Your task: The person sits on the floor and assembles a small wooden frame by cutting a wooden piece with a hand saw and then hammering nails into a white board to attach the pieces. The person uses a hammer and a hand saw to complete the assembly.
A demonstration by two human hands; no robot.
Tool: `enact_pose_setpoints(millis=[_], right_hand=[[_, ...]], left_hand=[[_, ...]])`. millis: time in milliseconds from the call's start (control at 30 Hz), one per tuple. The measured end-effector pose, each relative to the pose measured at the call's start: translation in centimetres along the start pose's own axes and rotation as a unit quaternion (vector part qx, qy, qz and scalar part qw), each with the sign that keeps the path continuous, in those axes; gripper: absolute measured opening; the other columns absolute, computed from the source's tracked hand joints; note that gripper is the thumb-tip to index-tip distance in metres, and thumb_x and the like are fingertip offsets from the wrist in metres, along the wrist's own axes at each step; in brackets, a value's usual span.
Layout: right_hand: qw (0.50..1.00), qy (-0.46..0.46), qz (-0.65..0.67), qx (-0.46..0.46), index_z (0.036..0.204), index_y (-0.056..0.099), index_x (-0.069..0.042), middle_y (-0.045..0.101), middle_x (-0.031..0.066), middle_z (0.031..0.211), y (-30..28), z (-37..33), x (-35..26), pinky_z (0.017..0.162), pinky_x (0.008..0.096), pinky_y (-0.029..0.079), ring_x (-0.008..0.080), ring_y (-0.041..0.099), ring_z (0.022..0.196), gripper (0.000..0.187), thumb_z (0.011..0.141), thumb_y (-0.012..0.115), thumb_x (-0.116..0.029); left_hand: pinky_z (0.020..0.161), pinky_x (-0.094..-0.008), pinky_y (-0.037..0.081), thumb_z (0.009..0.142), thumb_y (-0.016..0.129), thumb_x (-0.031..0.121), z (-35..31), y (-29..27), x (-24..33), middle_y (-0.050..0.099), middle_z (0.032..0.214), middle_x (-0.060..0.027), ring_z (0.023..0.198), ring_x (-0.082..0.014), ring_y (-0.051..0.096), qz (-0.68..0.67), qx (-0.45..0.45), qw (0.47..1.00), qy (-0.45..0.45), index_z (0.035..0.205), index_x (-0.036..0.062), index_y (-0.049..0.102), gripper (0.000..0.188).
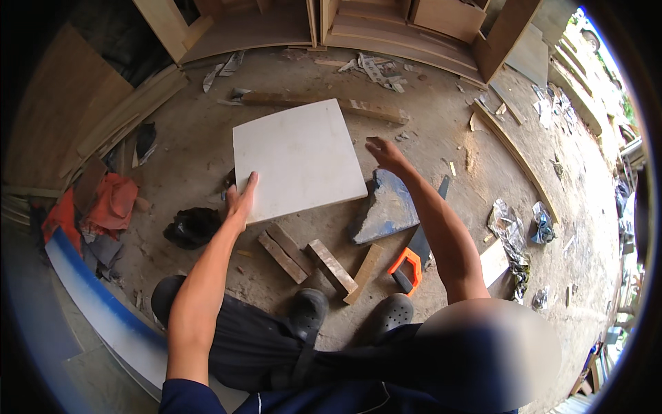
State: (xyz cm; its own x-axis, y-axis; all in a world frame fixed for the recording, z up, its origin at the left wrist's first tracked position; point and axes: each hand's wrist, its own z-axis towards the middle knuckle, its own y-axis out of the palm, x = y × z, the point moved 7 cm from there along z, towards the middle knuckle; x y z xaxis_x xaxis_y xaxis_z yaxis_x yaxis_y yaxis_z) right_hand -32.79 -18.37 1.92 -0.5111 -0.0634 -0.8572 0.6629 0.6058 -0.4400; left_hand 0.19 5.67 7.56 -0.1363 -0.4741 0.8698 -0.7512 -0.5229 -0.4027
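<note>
A square white board point(296, 162) is tilted over the floor in front of me. My left hand point(241, 201) grips its near left edge, thumb on the top face and the other fingers hidden underneath. Just off the board's right edge is my right hand point(389, 154), holding nothing, its fingers stretched toward the board without touching it. Below my right forearm lies a handsaw point(408, 273) with an orange and black handle, its blade partly covered by the arm. A chipped blue and white slab point(387, 210) rests beside the saw.
Several short wood blocks point(332, 268) lie before my shoes point(308, 312). Beyond the board is a long timber point(376, 110); wooden cabinets point(403, 45) stand at the back. Black plastic point(192, 228) and orange cloth point(110, 203) lie left, crumpled clear plastic point(507, 224) right.
</note>
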Motion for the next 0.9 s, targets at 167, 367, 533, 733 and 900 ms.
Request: enact_pose_setpoints(millis=[167,367,533,733,900], right_hand=[[0.944,0.099,0.277,-0.152,0.141,0.037,0.001,0.053,0.0224,0.126,3.8,-4.9,-3.5,0.086,0.0500,0.054,0.0330,0.056,0.110,0.092,0.085,0.048,-0.071],[0.972,0.122,0.202,0.011,0.140,0.038,0.001,0.059,0.0218,0.120,5.8,-5.1,-2.9,0.083,0.0414,0.054,0.0301,0.061,0.105,0.079,0.088,0.060,-0.054],[0.974,0.092,0.196,0.073,0.133,0.047,0.002,0.064,0.0192,0.109,6.0,-3.7,-3.0,0.079,0.0374,0.053,0.0258,0.064,0.094,0.063,0.090,0.061,-0.042],[0.969,0.095,0.223,0.049,0.119,0.057,0.004,0.064,0.0168,0.102,5.3,-3.5,-4.1,0.075,0.0370,0.052,0.0253,0.065,0.087,0.050,0.091,0.058,-0.038],[0.970,0.115,0.214,0.028,0.122,0.055,0.006,0.065,0.0187,0.106,6.1,-4.1,-4.3,0.079,0.0386,0.052,0.0269,0.065,0.091,0.051,0.092,0.054,-0.036]], left_hand=[[0.085,-0.0384,0.048,0.082,0.068,0.056,-0.9,0.0,-2.5,0.064,0.110,-0.0162,0.100,-0.0233,0.061,-0.006,-0.010,1.000,-0.004,0.114,-0.0073,0.059,0.072],[0.086,-0.0369,0.048,0.083,0.066,0.057,-2.5,1.5,-3.1,0.063,0.112,-0.0164,0.101,-0.0227,0.061,0.002,-0.028,1.000,0.000,0.117,-0.0083,0.057,0.074],[0.089,-0.0342,0.048,0.083,0.066,0.055,-0.2,1.2,-5.2,0.062,0.116,-0.0160,0.103,-0.0217,0.061,0.024,-0.102,0.994,-0.037,0.122,-0.0074,0.055,0.074],[0.095,-0.0389,0.048,0.080,0.072,0.052,4.5,2.9,-3.6,0.062,0.119,-0.0140,0.109,-0.0238,0.059,-0.140,-0.206,0.959,-0.133,0.126,-0.0030,0.053,0.074],[0.096,-0.0414,0.047,0.080,0.074,0.045,6.6,4.7,-3.5,0.061,0.121,-0.0139,0.110,-0.0263,0.059,-0.204,-0.300,0.918,-0.160,0.128,-0.0004,0.051,0.071]])
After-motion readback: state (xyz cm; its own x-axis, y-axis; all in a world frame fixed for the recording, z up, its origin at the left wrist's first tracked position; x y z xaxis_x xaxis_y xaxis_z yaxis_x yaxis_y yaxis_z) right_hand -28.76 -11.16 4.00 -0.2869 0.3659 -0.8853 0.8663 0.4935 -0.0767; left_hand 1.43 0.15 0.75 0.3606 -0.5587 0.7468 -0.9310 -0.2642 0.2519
